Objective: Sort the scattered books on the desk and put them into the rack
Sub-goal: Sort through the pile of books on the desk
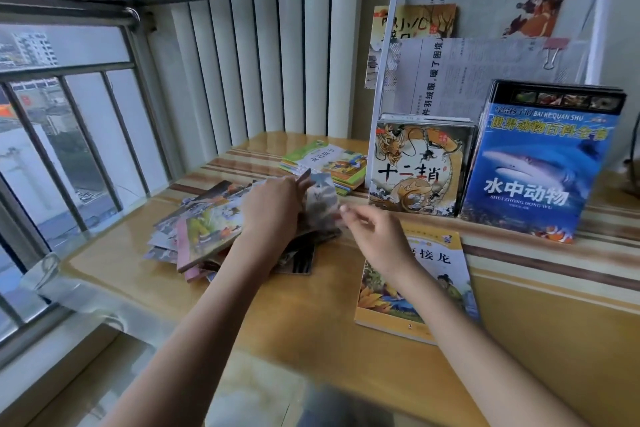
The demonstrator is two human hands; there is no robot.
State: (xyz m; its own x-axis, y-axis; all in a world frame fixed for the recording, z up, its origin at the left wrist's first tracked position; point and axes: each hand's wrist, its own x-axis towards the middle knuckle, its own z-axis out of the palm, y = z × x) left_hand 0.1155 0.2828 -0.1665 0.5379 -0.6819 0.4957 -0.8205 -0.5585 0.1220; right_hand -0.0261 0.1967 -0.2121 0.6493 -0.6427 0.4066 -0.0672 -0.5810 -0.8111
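Setting was a home study corner: glossy wooden worktop [311, 305] beside barred window [69, 135], white metal rack [391, 45] holding children's picture books [540, 163].

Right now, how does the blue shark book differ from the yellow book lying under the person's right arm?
The blue shark book stands upright, leaning against the rack; the yellow book lies flat on the desk. The shark book's cover shows in full, while the right hand and forearm hide part of the yellow book's cover. The shark book looks larger, though the wide lens may mislead. Both show their front covers with Chinese titles.
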